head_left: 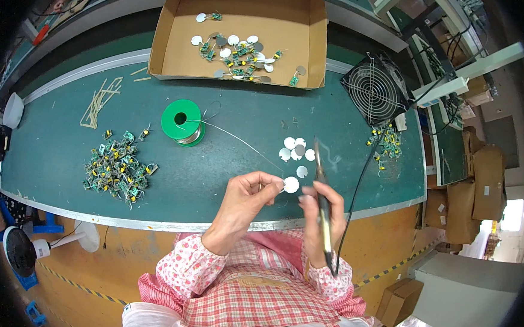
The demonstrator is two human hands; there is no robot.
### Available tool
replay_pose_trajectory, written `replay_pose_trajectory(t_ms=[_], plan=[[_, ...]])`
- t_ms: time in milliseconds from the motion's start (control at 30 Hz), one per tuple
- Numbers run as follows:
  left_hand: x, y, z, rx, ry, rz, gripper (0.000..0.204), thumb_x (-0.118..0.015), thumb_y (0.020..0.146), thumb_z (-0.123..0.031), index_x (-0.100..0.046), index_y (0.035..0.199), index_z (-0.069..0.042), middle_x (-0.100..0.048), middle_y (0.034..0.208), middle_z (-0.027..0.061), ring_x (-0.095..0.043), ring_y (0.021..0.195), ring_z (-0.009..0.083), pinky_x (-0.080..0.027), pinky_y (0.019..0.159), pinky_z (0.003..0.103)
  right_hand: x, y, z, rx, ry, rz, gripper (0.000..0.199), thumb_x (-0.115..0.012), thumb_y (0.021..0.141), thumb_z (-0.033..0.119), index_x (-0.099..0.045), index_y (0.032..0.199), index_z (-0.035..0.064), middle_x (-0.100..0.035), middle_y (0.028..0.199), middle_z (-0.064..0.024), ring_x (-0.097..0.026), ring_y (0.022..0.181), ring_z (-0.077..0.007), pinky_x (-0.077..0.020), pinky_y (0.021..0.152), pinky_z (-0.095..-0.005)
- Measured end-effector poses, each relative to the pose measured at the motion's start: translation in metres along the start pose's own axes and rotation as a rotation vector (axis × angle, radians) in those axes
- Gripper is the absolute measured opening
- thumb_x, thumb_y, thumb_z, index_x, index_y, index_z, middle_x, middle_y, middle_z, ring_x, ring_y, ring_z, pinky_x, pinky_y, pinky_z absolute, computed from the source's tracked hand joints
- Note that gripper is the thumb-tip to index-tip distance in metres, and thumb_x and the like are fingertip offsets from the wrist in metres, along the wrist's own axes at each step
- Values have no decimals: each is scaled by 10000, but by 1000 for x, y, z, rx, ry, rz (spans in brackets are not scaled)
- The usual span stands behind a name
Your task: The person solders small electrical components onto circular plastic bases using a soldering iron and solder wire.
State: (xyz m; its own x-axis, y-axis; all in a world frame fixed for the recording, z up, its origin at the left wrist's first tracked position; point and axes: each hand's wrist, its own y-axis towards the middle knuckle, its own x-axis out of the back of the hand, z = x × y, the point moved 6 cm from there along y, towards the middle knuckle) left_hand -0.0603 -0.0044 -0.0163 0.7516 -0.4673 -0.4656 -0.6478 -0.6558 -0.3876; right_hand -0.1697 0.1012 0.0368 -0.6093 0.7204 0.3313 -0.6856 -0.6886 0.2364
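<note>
My left hand (244, 201) is closed in a pinch at the edge of a round white disc (291, 185), held just above the green bench (214, 166). Thin solder wire (239, 139) runs from a green spool (181, 121) toward those fingertips; whether they also grip it is too small to tell. In my right hand (317, 218) is a soldering iron (324, 218), its tip pointing away from me and a wisp of smoke beside it. Several loose discs (296, 146) lie just beyond the hands, and a single disc (301, 172) sits nearer the held one.
A pile of small green circuit boards (119, 165) covers the bench's left side, with thin strips (101, 103) behind it. At the back, a cardboard box (240, 27) holds boards with discs attached. A black fan (374, 89) and more boards (386, 142) stand right; the iron's cable (356, 199) trails there.
</note>
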Motion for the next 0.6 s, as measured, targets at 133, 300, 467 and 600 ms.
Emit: replay_pose_trajectory(t_ms=[133, 300, 467, 600], plan=[[-9, -4, 6, 51, 48, 106, 143, -634, 882, -132, -624, 955, -10, -605, 812, 8, -554, 719, 85, -461, 674, 232, -9, 3, -15, -83, 171, 59, 327, -640, 853, 19, -504, 1150, 29, -650, 1011, -110, -640, 855, -136, -511, 735, -251], [-14, -1, 5, 84, 144, 230, 131, -636, 875, -110, -609, 950, -6, -602, 820, 12, -556, 718, 81, -460, 663, 220, -4, 10, -13, -88, 207, 89, 289, -633, 853, 6, -519, 1117, 28, -668, 987, -118, -644, 861, -132, -510, 744, -246], [-12, 6, -3, 22, 286, 279, 136, -654, 856, -113, -625, 921, 3, -604, 771, 5, -531, 649, 43, -429, 577, 213, 2, 14, -11, -61, 142, 121, 260, -643, 841, -8, -544, 1080, 21, -678, 962, -113, -638, 828, -112, -504, 711, -230], [-15, 6, -10, 18, 399, 297, 102, -672, 832, -53, -617, 889, 12, -615, 821, 15, -559, 755, 61, -464, 645, 217, 3, 16, -9, -11, 110, 140, 254, -648, 838, -10, -553, 1071, 25, -684, 942, -94, -618, 786, -82, -491, 671, -211]])
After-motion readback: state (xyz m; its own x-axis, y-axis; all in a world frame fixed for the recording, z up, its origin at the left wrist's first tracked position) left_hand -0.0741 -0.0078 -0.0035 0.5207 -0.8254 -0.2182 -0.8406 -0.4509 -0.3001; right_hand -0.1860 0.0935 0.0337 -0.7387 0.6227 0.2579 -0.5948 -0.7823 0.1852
